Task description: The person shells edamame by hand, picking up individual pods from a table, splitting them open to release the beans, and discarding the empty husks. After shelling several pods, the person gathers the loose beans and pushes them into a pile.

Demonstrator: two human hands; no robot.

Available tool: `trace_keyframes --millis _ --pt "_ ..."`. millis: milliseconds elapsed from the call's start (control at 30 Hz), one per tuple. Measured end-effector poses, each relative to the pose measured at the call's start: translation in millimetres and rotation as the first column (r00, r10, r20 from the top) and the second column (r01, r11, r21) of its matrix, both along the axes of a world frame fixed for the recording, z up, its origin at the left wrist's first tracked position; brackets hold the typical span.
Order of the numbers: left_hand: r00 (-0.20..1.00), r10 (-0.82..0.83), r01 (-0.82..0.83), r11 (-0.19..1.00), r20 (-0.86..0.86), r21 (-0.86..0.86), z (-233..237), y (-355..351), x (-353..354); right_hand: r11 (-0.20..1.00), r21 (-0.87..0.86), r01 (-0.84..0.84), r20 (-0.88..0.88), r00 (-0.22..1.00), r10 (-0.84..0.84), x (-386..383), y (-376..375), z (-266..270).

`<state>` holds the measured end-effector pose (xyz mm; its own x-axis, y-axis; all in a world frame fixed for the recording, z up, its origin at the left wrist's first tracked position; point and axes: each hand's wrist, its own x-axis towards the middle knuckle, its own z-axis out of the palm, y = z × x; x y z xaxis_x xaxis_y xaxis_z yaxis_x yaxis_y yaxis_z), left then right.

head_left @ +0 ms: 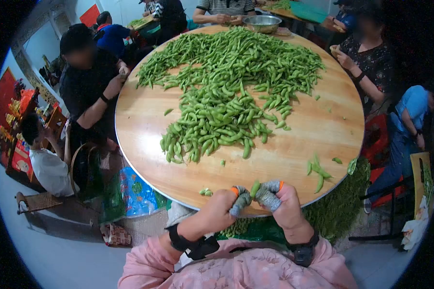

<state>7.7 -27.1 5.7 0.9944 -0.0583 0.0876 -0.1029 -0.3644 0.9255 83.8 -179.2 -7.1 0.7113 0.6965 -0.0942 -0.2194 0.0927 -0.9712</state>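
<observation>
My left hand [221, 211] and my right hand [286, 208] meet at the near edge of the round table, with fingertips wrapped in grey coverings and orange bands. Between them a green soybean pod [255, 188] sticks up, pinched by the fingers of both hands. Just left of my left hand lie a few shelled beans [206, 191] on the wood. A big heap of soybean pods [222, 106] spreads from the middle of the table to its far side. Several loose pods [319, 174] rest to the right of my right hand.
The round wooden table [140, 125] fills the middle. People sit around it, and a metal bowl [262, 23] stands at its far edge. Piled greenery [340, 212] covers the floor at right, near a red chair [377, 139]. A blue plastic sheet [135, 192] lies on the floor at left.
</observation>
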Motion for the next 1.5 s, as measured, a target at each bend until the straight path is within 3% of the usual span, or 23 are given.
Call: trace_keyframes --millis 67,100,167,233,333,400,433,500,533,600,733,767,800,833,900,1133,1267,1367,1433,1500 --pt "0.990 0.135 -0.103 0.896 -0.045 0.432 6 -7 -5 1.000 -0.015 0.028 0.101 0.995 -0.026 -1 2 0" --pt "0.991 0.132 -0.105 0.893 -0.032 0.437 4 -8 -7 0.999 -0.008 0.032 0.112 0.993 -0.031 -1 2 -1" --pt "0.982 0.081 -0.177 0.716 0.172 0.675 -4 -8 -7 0.998 -0.048 -0.027 0.099 0.995 0.031 1 1 -4" --pt "0.975 0.064 -0.194 0.715 0.212 0.672 -10 -5 -6 0.993 -0.085 -0.076 0.127 0.988 0.087 4 -1 -6" --pt "0.976 0.058 -0.167 0.818 0.210 0.551 -15 -3 -7 0.991 0.040 -0.131 0.081 0.988 0.128 2 -1 -11" --pt "0.992 0.110 -0.122 0.970 0.069 0.212 -9 -3 -8 0.986 0.129 -0.109 0.067 0.993 0.101 1 0 -15" --pt "0.991 0.111 -0.124 0.969 0.070 0.213 -10 -2 -8 0.985 0.130 -0.110 0.068 0.992 0.102 1 1 -16" --pt "0.996 0.080 -0.077 0.994 0.048 -0.075 -13 -1 -9 0.969 0.192 -0.158 0.100 0.985 0.141 2 1 -16" --pt "0.996 0.080 -0.077 0.994 0.049 -0.075 -12 -1 -10 0.969 0.192 -0.158 0.101 0.985 0.141 2 1 -15" --pt "0.996 0.056 -0.073 0.951 -0.065 -0.301 -9 -2 -13 0.970 0.201 -0.140 0.095 0.988 0.122 -1 0 -15" --pt "0.986 0.038 -0.094 0.932 -0.165 -0.351 -6 -2 -13 0.977 0.136 -0.165 0.072 0.985 0.156 1 -1 -2" --pt "0.992 0.104 -0.118 0.964 -0.070 -0.237 -4 -4 -11 0.976 0.132 -0.174 0.063 0.984 0.167 1 -1 -2" --pt "0.987 0.156 -0.151 0.981 0.033 -0.120 -4 -5 -10 0.985 0.039 -0.166 0.166 0.973 0.158 2 -2 -2" --pt "0.986 0.164 -0.159 0.979 0.026 -0.125 -7 -6 -10 0.988 -0.053 -0.146 0.269 0.951 0.155 2 -3 -2" --pt "0.983 0.178 -0.178 0.984 0.041 -0.005 -12 -4 -7 0.988 -0.081 -0.129 0.267 0.953 0.146 1 -1 1" --pt "0.972 0.211 -0.218 0.974 -0.106 -0.061 -15 -5 -6 0.988 -0.072 -0.136 0.284 0.947 0.151 2 1 -1" --pt "0.961 0.273 -0.276 0.959 -0.052 -0.057 -17 -9 -4 0.990 -0.100 -0.095 0.322 0.939 0.123 -1 2 1" --pt "0.965 0.257 -0.263 0.953 -0.057 -0.151 -19 -10 -7 0.992 -0.119 -0.053 0.325 0.941 0.089 1 2 -5" --pt "0.972 0.229 -0.227 0.973 -0.048 0.041 -18 -5 -9 0.992 -0.123 -0.030 0.307 0.949 0.067 1 3 -3" --pt "0.954 0.274 -0.279 0.960 -0.123 -0.022 -9 1 -14 0.990 -0.132 0.038 0.363 0.932 0.012 5 2 -2"
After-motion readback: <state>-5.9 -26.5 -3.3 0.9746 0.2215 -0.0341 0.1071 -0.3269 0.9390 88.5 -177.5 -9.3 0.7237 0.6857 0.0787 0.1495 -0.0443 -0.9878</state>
